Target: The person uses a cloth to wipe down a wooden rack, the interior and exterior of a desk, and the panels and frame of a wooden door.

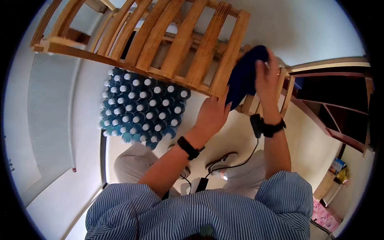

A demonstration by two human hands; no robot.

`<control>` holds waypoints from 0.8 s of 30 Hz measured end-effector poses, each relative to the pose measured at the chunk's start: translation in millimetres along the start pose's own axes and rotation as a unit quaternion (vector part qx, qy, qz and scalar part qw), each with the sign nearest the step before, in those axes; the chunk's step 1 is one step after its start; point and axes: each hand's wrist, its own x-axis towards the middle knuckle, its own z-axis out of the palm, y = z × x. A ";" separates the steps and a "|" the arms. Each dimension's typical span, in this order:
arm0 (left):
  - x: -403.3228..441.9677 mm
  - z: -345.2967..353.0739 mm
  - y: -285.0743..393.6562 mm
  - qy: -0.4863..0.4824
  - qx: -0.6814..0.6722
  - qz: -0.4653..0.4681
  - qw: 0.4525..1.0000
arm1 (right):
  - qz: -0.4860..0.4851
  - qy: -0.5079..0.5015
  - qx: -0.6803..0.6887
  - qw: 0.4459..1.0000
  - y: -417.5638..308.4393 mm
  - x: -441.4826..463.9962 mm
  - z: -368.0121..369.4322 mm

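A dark blue cloth (246,76) lies against the right end of a slatted wooden rack (180,48). My left hand (212,114) is at the cloth's lower left edge, beside the rack's front rail, with its fingertips partly hidden. On the cloth's right side is my right hand (268,80), its thumb and fingers around the edge of the fabric. Each wrist wears a black band, and a cable hangs from the right one.
Many white-capped bottles (144,106) stand on the floor below the rack at the left. A dark red shelf unit (332,100) is at the right. Pink packages (325,216) sit at the lower right. My legs and shoes are below my hands.
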 end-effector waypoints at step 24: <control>-26.8 38.2 40.0 0.114 -0.053 0.127 0.984 | -0.169 -0.087 -0.157 0.969 22.8 13.6 -44.8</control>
